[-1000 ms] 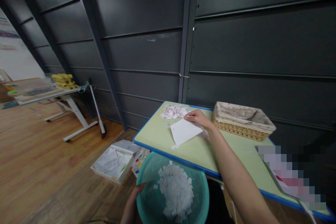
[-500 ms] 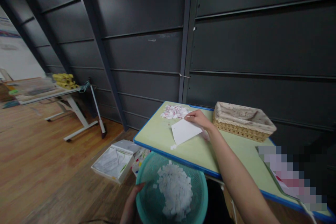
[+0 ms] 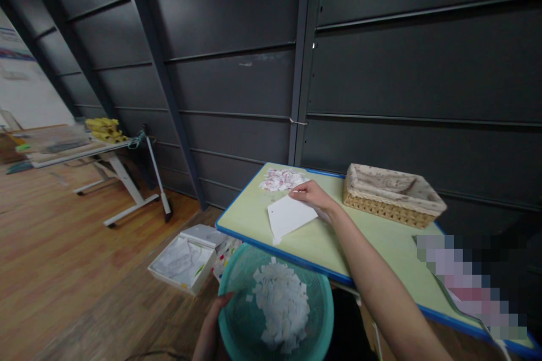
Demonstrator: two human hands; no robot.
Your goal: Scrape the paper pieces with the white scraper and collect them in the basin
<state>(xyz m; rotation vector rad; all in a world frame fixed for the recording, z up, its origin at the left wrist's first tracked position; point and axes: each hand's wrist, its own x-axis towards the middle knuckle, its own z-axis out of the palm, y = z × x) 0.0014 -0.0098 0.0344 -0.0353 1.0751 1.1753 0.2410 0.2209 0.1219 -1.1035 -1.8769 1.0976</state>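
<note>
My right hand (image 3: 312, 196) pinches the far edge of a white card (image 3: 291, 215) that lies low over the pale green table (image 3: 243, 215). A few small white scraps (image 3: 277, 241) touch the card's near corner, close to the table's blue edge. Beyond the card is a heap of white paper pieces with reddish marks (image 3: 282, 180). Below the table edge, my left hand (image 3: 215, 316) grips the left rim of a teal plastic basket (image 3: 328, 316), thumb inside. Many small white paper pieces (image 3: 283, 304) are piled in the basket.
A lined wicker basket (image 3: 392, 194) stands at the table's back right. An open white box (image 3: 184, 262) sits on the floor at left. Farther off are a white-legged table (image 3: 127, 180) and a broom (image 3: 157, 175). A dark panelled wall (image 3: 228, 84) rises behind.
My right hand has slid the white card left and slightly nearer, up to the small scraps by the table edge. My left hand and the teal basket have barely moved.
</note>
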